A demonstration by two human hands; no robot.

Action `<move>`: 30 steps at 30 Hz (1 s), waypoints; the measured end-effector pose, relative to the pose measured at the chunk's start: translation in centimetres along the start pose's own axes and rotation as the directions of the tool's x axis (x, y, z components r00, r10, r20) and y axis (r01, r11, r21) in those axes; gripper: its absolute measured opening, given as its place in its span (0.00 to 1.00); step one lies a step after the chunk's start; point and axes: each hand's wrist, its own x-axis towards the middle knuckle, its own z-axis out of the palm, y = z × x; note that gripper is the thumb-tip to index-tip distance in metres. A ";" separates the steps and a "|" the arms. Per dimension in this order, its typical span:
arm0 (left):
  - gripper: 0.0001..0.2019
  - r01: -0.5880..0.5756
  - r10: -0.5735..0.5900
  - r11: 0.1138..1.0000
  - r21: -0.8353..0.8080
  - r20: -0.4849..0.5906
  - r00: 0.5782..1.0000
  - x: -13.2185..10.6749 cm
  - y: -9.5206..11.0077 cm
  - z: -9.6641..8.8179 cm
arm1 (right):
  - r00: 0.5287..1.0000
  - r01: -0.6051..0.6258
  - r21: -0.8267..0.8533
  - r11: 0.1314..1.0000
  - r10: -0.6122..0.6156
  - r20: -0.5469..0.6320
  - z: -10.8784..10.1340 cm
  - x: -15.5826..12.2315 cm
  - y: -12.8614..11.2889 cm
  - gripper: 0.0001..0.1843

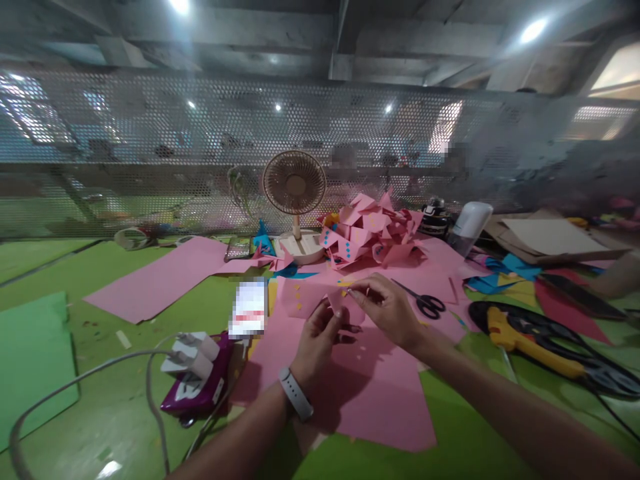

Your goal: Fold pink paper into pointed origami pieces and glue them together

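Observation:
Both my hands meet over a small folded pink paper piece (320, 298) with tiny yellow marks on it. My left hand (317, 340), a grey band on its wrist, pinches the piece from below with curled fingers. My right hand (387, 308) pinches its upper edge between thumb and forefinger. Under them lies a large pink paper sheet (370, 393) on the green table (100, 393). A heap of finished folded pink pieces (373, 230) with blue and yellow dots sits just behind.
Black-handled scissors (425, 303) lie right of my hands. A small desk fan (295, 200) stands behind the work. A yellow-and-black tool (540, 347) lies at right, a purple device with white plug (197, 377) at left, a long pink sheet (160, 280) beyond. A mesh screen (200, 133) backs the table.

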 end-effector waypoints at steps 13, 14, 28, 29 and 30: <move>0.16 0.008 -0.020 0.995 0.097 0.127 0.992 0.1 -0.2 -0.3 | 0.984 -0.113 0.083 0.990 0.100 0.150 0.2 0.6 0.2 0.10; 0.16 0.018 -0.029 0.996 0.087 0.121 0.992 0.1 -0.1 -0.3 | 0.973 -0.175 0.139 0.975 0.149 0.176 0.2 0.7 0.3 0.12; 0.18 0.070 -0.072 0.994 0.086 0.028 0.997 0.3 0.1 -0.6 | 0.874 -0.435 0.400 0.807 0.486 -0.030 -9.3 -1.9 1.5 0.26; 0.18 0.064 -0.066 0.994 0.089 0.020 0.998 0.3 0.1 -0.6 | 0.860 -0.467 0.310 0.828 0.506 -0.057 -10.4 -3.0 2.1 0.25; 0.17 0.056 -0.057 0.994 0.091 0.009 0.998 0.3 0.1 -0.6 | 0.840 -0.517 0.195 0.833 0.538 -0.070 -11.6 -4.1 3.0 0.22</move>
